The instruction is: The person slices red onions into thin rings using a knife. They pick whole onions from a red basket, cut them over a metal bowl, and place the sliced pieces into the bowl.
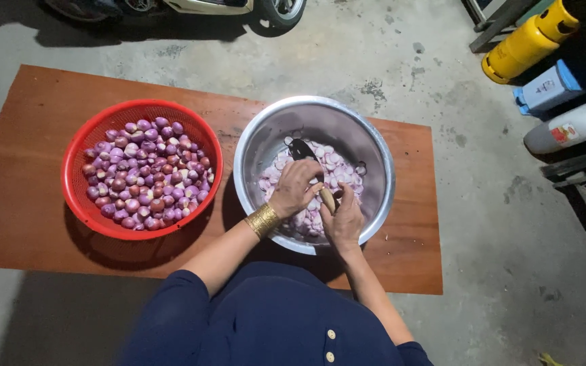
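Note:
A large steel bowl (374, 146) sits on a brown board and holds several pale pink shallot slices (342, 175). Over the bowl, my right hand (342, 218) grips the wooden handle of a slicer (304, 153), whose dark blade end points toward the far side of the bowl. My left hand (296, 188), with a gold bracelet on the wrist, presses down on the slicer, fingers curled over something I cannot make out. To the left stands a red plastic basket (76, 154) full of whole peeled purple shallots (147, 173).
The brown wooden board (28, 156) lies on a concrete floor. A scooter wheel (281, 10) stands at the top. At the right are a yellow gas canister (527, 42), a blue-and-white container (552, 88), a white bottle (568, 129) and dark metal frames (581, 169).

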